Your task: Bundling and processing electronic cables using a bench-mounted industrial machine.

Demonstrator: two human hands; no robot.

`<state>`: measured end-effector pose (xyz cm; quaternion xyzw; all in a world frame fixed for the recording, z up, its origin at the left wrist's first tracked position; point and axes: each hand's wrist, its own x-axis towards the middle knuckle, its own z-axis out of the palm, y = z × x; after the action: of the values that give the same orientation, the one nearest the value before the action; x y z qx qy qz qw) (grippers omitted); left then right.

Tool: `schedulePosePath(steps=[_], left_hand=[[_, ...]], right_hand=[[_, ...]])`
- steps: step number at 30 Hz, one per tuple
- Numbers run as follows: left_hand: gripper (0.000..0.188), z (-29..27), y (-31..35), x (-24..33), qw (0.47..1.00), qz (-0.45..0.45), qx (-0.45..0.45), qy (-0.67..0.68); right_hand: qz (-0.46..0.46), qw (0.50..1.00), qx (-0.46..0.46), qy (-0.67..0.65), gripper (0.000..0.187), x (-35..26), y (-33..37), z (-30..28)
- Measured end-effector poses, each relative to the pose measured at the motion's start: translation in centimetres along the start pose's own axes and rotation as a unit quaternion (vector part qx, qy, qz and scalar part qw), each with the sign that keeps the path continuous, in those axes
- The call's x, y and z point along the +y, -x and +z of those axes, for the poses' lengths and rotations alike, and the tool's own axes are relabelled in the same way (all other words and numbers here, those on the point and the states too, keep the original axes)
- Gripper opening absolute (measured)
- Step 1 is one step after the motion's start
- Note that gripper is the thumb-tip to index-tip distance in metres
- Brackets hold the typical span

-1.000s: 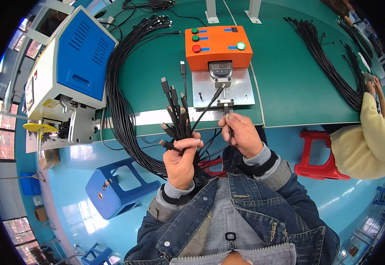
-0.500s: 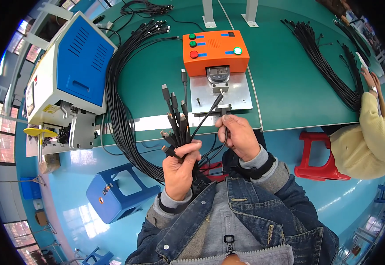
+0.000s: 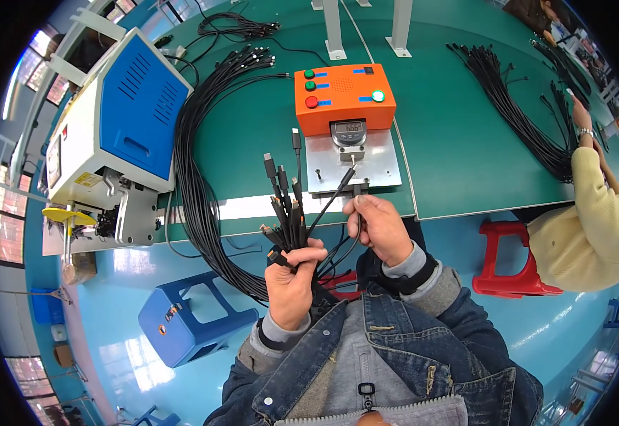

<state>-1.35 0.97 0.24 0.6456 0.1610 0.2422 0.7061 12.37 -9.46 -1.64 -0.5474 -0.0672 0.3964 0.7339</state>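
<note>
My left hand (image 3: pixel 291 287) is closed round a bunch of black cables (image 3: pixel 293 227), their plug ends fanned upward. One cable plug (image 3: pixel 345 180) leans out of the bunch, its tip close to the stem under a small digital gauge (image 3: pixel 349 132). My right hand (image 3: pixel 382 228) pinches a black cable between thumb and forefinger, right at the front edge of a metal plate fixture (image 3: pixel 382 160). That cable's tip is hidden at the fixture's slot. Behind the gauge stands an orange control box (image 3: pixel 345 106) with green and red buttons and one lit green button.
A long bundle of black cables (image 3: pixel 185 156) hangs over the green table (image 3: pixel 451 170) at left. Beside it stands a blue-and-white machine (image 3: pixel 135 106). More cables (image 3: pixel 515 113) lie at right, near a person in a yellow top (image 3: pixel 579 227). Blue (image 3: pixel 181 319) and red (image 3: pixel 497 263) stools stand below.
The whole view has shifted, so the table things sit slightly lower. The gauge's reading differs. Both hands keep their grips, and the right one stays at the fixture's front edge.
</note>
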Motion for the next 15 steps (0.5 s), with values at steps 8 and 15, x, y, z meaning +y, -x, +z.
schedulePosePath(steps=[8, 15], left_hand=[[0.012, -0.2, -0.2, 0.5, 1.000, -0.006, -0.015, -0.008], [0.011, -0.9, -0.2, -1.4, 0.999, 0.012, -0.051, 0.003]], right_hand=[[-0.014, 0.988, -0.039, 0.148, 0.027, 1.3, 1.1, -0.8], [-0.189, 0.608, -0.131, 0.760, 0.025, 3.3, 3.6, -2.8]])
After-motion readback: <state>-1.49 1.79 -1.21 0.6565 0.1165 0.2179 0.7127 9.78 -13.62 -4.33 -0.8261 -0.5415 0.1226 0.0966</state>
